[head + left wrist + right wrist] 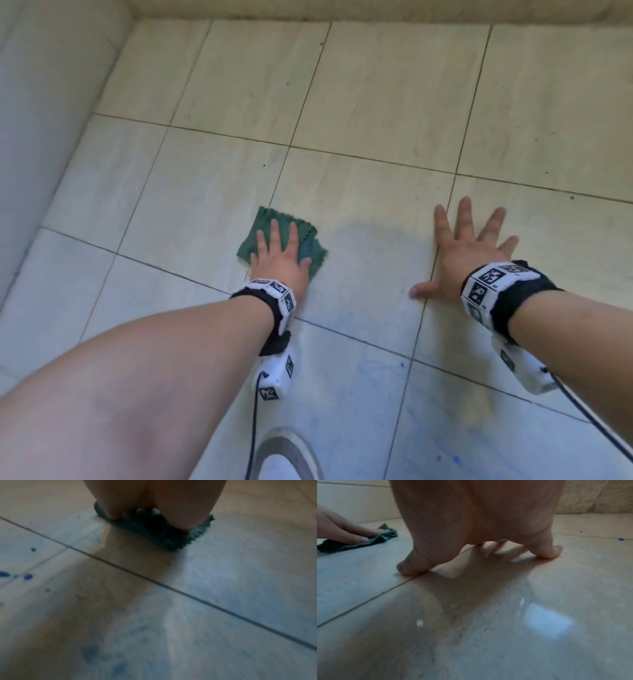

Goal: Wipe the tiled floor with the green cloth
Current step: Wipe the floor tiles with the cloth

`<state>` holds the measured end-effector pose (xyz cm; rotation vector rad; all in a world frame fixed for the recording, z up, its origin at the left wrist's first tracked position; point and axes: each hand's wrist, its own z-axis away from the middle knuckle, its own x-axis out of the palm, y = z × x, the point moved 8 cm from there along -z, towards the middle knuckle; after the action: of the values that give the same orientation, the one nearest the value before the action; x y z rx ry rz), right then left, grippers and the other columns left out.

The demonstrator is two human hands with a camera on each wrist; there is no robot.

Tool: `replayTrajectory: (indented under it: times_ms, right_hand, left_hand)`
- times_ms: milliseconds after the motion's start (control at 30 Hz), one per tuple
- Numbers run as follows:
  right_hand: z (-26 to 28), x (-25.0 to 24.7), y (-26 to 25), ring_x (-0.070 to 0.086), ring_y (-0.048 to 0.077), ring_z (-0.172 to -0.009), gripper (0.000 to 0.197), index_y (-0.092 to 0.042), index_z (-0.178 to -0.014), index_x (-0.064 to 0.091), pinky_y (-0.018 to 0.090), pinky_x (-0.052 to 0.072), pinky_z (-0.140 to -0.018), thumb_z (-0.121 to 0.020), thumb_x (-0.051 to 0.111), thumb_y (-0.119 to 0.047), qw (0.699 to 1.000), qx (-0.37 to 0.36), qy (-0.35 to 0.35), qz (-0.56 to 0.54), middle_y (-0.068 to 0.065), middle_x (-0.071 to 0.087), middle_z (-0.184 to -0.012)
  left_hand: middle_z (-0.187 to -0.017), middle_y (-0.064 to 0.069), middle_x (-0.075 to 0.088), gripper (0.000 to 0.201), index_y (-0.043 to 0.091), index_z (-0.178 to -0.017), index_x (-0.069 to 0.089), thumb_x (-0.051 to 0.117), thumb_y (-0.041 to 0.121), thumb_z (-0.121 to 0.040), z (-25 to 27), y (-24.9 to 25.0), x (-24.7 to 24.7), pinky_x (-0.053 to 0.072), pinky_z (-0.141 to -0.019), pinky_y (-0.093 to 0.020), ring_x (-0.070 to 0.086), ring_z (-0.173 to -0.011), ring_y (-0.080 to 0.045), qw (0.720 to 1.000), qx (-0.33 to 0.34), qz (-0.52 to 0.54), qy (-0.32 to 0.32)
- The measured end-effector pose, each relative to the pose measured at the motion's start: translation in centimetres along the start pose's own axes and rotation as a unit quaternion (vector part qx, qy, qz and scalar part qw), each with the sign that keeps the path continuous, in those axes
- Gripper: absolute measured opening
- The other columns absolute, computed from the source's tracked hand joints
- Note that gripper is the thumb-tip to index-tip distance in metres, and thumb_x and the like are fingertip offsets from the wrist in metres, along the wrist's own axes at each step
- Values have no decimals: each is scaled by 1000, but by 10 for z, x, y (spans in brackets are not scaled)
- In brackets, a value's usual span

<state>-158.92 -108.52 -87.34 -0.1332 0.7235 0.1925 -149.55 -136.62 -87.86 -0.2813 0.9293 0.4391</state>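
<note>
1. The left hand [279, 255] lies flat, palm down, with straight fingers pressing on the green cloth [310, 253], arm stretched forward.
2. The green cloth sits folded beneath that palm on the tiled floor [376, 102].
3. The right hand [469, 255], well apart to its right, is spread wide and braced on the floor across a grout line, holding nothing.

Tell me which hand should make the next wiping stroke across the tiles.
Left. The left hand already presses flat on the green cloth, while the right hand is splayed on bare tiled floor, apparently as a brace.
</note>
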Motion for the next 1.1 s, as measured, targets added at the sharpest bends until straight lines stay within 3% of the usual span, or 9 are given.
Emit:
replayTrajectory:
  times_ms: [167, 267, 333, 433, 533, 767, 933, 1033, 1100]
  right_hand:
    - [-1, 3, -13, -34, 55, -136, 152, -33, -147, -35, 74, 4, -112, -54, 72, -84, 1000, -8, -11, 5, 5, -48, -150]
    - [-2, 2, -19, -35, 54, -137, 152, -35, -147, -35, 75, 3, -112, -52, 73, -84, 1000, -11, -8, 3, 3, -48, -151]
    - [-1, 3, -19, -36, 53, -137, 152, -36, -147, -34, 75, 3, -111, -51, 74, -83, 1000, -12, -10, -3, 2, -47, -151]
    - [-1, 4, -17, -36, 53, -137, 153, -37, -147, -34, 76, 3, -111, -50, 73, -84, 1000, -17, -6, 3, 2, -47, -152]
    - [-4, 4, -18, -37, 53, -136, 155, -38, -145, -36, 78, 2, -109, -47, 73, -86, 1000, -16, -12, 6, 1, -49, -150]
    - [-6, 0, -22, -39, 54, -134, 157, -38, -144, -38, 78, -1, -108, -46, 77, -83, 1000, -16, -23, 8, 1, -52, -148]
    - [-4, -1, -22, -36, 53, -137, 154, -33, -147, -35, 76, 1, -110, -54, 81, -73, 999, -36, -15, 27, 2, -48, -150]
    - [-3, -2, -13, -36, 49, -139, 153, -34, -148, -34, 72, 3, -114, -57, 84, -67, 996, -64, -26, 54, -2, -47, -151]
    - [-1, -2, -7, -36, 47, -139, 153, -35, -148, -34, 70, 3, -115, -56, 85, -67, 994, -76, -35, 63, -4, -47, -151]
  left_hand:
    - [-159, -3, -32, 71, 30, -155, -15, 32, 45, -104, 24, 74, 19, -2, -120, -55, -25, -147, -34, 989, 131, -64, -19]
    - [-158, 0, -33, 72, 34, -154, -16, 31, 50, -103, 20, 85, 22, -3, -120, -52, -26, -147, -31, 984, 160, -71, -18]
    - [-160, -1, -29, 72, 34, -155, -15, 32, 51, -102, 3, 57, 11, 0, -120, -52, -22, -148, -31, 992, 116, -45, -7]
    - [-163, -3, -22, 73, 32, -156, -12, 34, 50, -102, -24, -17, -8, 11, -121, -54, -14, -150, -33, 999, -31, 21, 7]
    - [-163, -6, -20, 72, 31, -156, -11, 33, 49, -102, -23, -48, -4, 12, -119, -55, -12, -150, -35, 998, -61, 32, 11]
    - [-155, -7, -37, 71, 29, -153, -21, 28, 46, -104, 43, 4, 38, -3, -120, -55, -28, -145, -36, 996, 72, -46, -19]
    - [-149, -3, -40, 72, 33, -154, -17, 31, 48, -103, 86, 114, 68, -8, -120, -56, -31, -144, -35, 961, 243, -122, -49]
    - [-154, 0, -36, 71, 35, -155, -14, 32, 48, -103, 90, 137, 67, -12, -117, -51, -31, -145, -31, 950, 278, -136, -45]
    - [-159, 0, -30, 72, 36, -154, -14, 33, 50, -102, 77, 125, 59, -9, -118, -52, -27, -146, -30, 951, 275, -136, -36]
